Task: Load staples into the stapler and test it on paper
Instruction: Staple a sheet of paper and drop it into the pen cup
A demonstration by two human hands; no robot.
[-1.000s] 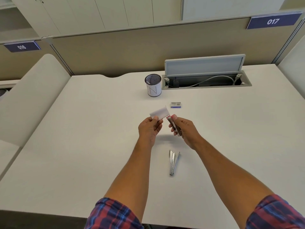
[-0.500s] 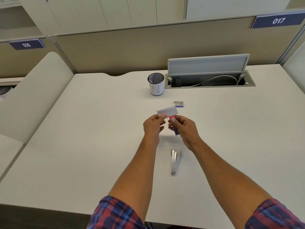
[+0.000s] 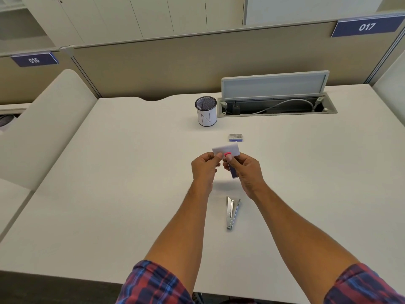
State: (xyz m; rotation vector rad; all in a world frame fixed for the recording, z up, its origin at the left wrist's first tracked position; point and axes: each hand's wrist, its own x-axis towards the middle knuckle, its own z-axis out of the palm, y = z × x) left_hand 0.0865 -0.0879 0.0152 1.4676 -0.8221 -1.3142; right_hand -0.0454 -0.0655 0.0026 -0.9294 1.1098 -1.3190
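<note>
My left hand (image 3: 205,166) pinches the near left corner of a small white slip of paper (image 3: 226,148) above the desk. My right hand (image 3: 246,170) grips a small dark blue stapler (image 3: 232,170) with a pink tip (image 3: 228,154); that tip sits over the paper's near edge, with my thumb pressed on it. A second, silver metal stapler (image 3: 231,212) lies open on the desk below my hands. A small box of staples (image 3: 235,137) with a barcode rests just beyond the paper.
A mesh pen cup (image 3: 206,114) marked "N" stands at the back centre. Right of it is an open cable tray (image 3: 278,106) with a raised lid and a white cable. Partition walls close the desk's (image 3: 109,183) far side.
Both hands have come closer together. The stapler's pink tip has moved onto the paper's edge, where a second ago it stood beside the paper.
</note>
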